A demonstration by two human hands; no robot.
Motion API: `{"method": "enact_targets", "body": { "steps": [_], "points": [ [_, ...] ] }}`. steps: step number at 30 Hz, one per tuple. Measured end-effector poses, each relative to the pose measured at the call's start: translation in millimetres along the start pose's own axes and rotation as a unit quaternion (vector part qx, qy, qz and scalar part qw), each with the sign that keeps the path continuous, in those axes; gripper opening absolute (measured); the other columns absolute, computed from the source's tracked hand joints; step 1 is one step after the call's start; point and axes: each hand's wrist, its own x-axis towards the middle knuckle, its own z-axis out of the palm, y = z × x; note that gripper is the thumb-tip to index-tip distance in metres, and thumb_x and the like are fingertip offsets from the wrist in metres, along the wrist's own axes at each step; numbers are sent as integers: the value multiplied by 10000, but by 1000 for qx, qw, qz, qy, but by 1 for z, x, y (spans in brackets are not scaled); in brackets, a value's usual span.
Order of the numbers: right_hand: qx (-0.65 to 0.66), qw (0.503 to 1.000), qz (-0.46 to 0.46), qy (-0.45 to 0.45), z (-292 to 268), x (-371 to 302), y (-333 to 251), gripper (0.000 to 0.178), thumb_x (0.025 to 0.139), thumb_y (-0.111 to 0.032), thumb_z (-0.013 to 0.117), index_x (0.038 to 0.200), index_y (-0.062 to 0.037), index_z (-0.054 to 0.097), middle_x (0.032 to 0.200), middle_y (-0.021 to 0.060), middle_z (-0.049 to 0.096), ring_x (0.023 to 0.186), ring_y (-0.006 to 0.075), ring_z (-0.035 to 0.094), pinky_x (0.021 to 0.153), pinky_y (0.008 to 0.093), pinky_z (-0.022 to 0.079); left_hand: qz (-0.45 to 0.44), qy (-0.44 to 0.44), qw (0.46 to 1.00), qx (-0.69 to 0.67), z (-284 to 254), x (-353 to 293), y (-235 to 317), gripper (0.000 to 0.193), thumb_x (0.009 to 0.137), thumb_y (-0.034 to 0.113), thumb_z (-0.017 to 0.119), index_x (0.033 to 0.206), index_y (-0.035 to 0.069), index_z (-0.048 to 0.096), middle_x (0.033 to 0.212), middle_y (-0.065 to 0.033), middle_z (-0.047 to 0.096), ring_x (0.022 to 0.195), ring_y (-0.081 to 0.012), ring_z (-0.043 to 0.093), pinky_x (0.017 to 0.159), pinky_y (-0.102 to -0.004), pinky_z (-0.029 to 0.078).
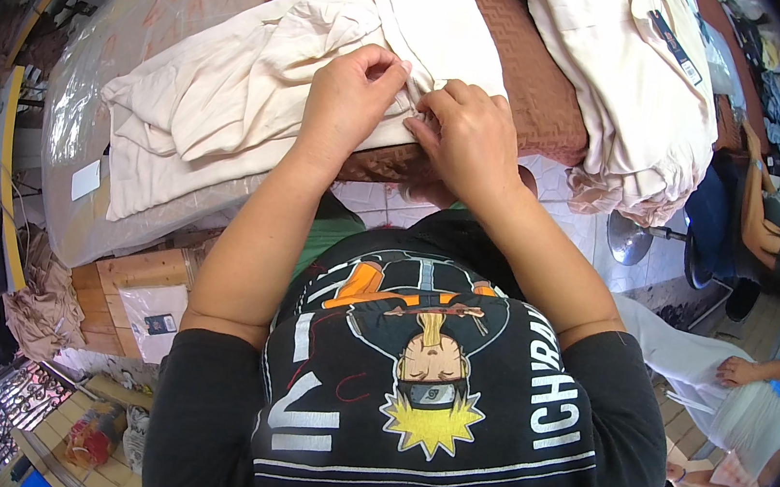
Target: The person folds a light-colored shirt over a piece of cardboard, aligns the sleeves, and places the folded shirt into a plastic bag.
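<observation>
A cream cloth garment [244, 84] lies spread and rumpled before me, with a smoother folded panel at its upper right. My left hand [355, 93] is closed in a pinch over the garment's seam area, thumb against the fingers. Beside it, my right hand [469, 141] has its fingers curled and pinched on the same cloth, close to the near edge. The two hands are a short gap apart. Exactly what the fingertips hold is partly hidden by the fingers themselves.
A stack of cream garments [622, 97] with a dark hang tag [675, 47] lies to the right on brown patterned cloth [550, 93]. Clear plastic wrap [79, 123] covers the left side. A packaged item [152, 317] rests on a wooden surface. Other people are at the right.
</observation>
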Motion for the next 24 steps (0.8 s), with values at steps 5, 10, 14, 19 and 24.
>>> {"method": "enact_targets", "body": {
  "steps": [5, 10, 14, 19, 24],
  "points": [
    [-9, 1000, -7, -22, -4, 5, 0, 176, 727, -233, 712, 791, -87, 639, 809, 64, 608, 804, 240, 603, 704, 391, 406, -60, -20, 994, -91, 0, 0, 6, 234, 901, 231, 628, 908, -2, 645, 730, -41, 671, 596, -83, 595, 582, -218, 467],
    [-1, 999, 35, -15, -2, 1, 0, 179, 728, -239, 715, 780, -90, 631, 811, 62, 609, 806, 244, 602, 717, 395, 401, -63, -16, 993, -102, 0, 0, 7, 228, 904, 224, 617, 905, -3, 632, 731, -64, 678, 587, -109, 618, 581, -237, 481],
    [71, 997, -14, -18, -26, 2, -3, 188, 743, -245, 714, 770, -84, 620, 813, 62, 608, 800, 256, 602, 706, 387, 410, 31, 76, 995, 56, -5, -4, 5, 205, 865, 213, 649, 872, 10, 623, 778, -103, 676, 684, -200, 657, 627, -298, 503],
    [161, 986, 1, 53, -39, 6, 24, 172, 768, -203, 700, 778, -48, 627, 817, 104, 613, 794, 294, 608, 682, 398, 462, 111, 84, 979, 148, -16, -34, 7, 186, 812, 217, 713, 888, 58, 654, 839, -67, 625, 614, -138, 543, 579, -292, 453],
    [212, 976, 33, 21, -21, 17, 30, 105, 787, -140, 659, 852, -57, 658, 826, 98, 617, 771, 273, 614, 685, 376, 496, 134, 72, 971, 185, 7, -56, 4, 176, 775, 182, 740, 830, 48, 640, 876, -77, 566, 750, -203, 588, 660, -314, 478]
  ]
}}
